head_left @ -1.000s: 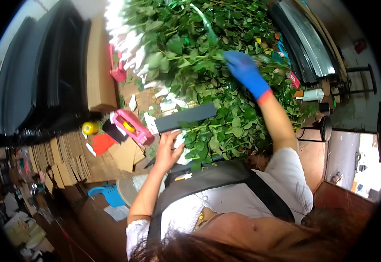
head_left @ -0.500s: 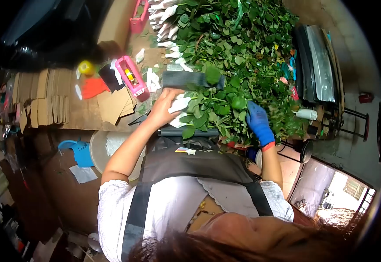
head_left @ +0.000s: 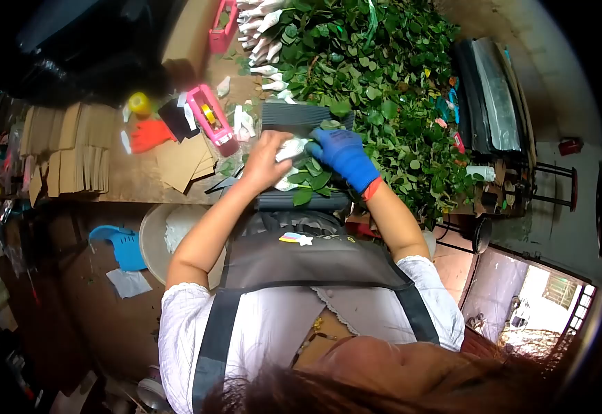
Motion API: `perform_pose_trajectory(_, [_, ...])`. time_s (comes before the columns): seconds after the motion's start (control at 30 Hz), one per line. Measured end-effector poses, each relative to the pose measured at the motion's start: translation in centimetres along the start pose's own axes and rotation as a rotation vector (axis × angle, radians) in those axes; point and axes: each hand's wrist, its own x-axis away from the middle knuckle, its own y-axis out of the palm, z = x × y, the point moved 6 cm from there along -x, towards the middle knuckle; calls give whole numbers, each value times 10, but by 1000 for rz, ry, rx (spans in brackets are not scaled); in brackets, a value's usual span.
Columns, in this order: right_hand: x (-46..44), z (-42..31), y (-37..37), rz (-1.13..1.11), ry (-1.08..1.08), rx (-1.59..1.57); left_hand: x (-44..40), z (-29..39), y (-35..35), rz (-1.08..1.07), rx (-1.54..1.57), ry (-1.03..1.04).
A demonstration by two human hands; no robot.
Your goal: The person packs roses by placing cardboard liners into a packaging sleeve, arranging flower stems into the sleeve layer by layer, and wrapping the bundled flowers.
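White-wrapped flower heads [head_left: 291, 149] on leafy stems lie over a dark ribbed board [head_left: 301, 116] at the table's front edge. My bare left hand [head_left: 266, 162] has its fingers closed round a wrapped head. In a blue glove, my right hand [head_left: 342, 155] closes on the stem just beside that head, its fingertips partly hidden. Green leaves [head_left: 313, 181] spread below both hands on the board. Behind them lies a large pile of leafy stems [head_left: 384, 90], with white-wrapped heads [head_left: 266, 27] along its left side.
Left of the board are a pink tape dispenser [head_left: 211, 119], an orange-red glove [head_left: 152, 134], a yellow tape roll [head_left: 139, 103] and stacked cardboard pieces [head_left: 84, 148]. Another pink dispenser [head_left: 222, 27] stands farther back. A blue plastic item [head_left: 120, 246] and a round tub [head_left: 156, 238] are below the table.
My right hand has swept down from the pile, then left along the stems to the wrapped head. My left hand stays by the board at the wrapped heads. The camera view has shifted.
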Motion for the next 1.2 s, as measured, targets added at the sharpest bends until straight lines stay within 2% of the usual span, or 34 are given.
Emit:
perform_pose_trajectory(0.07, [0, 6, 3, 7, 75, -32, 1, -2, 1, 83, -19, 35])
perform_pose_trajectory(0.13, [0, 6, 2, -20, 162, -74, 2, -9, 4, 52, -17, -75])
perform_pose_trajectory(0.23, [-4, 1, 4, -51, 188, -39, 0, -1, -1, 89, 73, -151])
perform_pose_trajectory(0.3, [-6, -3, 8, 6, 144, 29, -3, 9, -10, 137, 155, -171])
perform_pose_trajectory(0.4, [-7, -4, 11, 18, 120, 40, -11, -5, -13, 64, -55, -378])
perform_pose_trajectory(0.5, [-7, 0, 12, -31, 151, 8, -8, 3, -21, 136, -68, -295])
perform_pose_trajectory(0.6, [-8, -1, 14, -52, 158, 7, 5, 4, -32, 214, 30, -325])
perform_pose_trajectory(0.7, [-9, -2, 13, -80, 148, 16, 26, -25, -55, 489, 467, -380])
perform_pose_trajectory(0.77, [-8, -1, 12, -124, 150, -5, 25, -25, -85, 645, 382, -310])
perform_pose_trajectory(0.8, [-9, 0, 11, -152, 146, -24, 30, -55, -70, 491, 501, -409])
perform_pose_trajectory(0.83, [-9, 0, 11, -178, 138, -42, 37, -104, -42, 316, 493, -548])
perform_pose_trajectory(0.87, [-10, 3, 14, -204, 146, -38, 31, -96, -34, 282, 472, -549])
perform_pose_trajectory(0.97, [-10, 1, 16, -142, 167, -30, 12, -67, -6, 227, 470, -520])
perform_pose_trajectory(1.07, [-9, 0, 22, -32, 145, -4, 15, -76, 5, 269, 576, -561])
perform_pose_trajectory(1.2, [-10, -1, 22, -50, 178, -13, 20, -60, -3, 342, 550, -532])
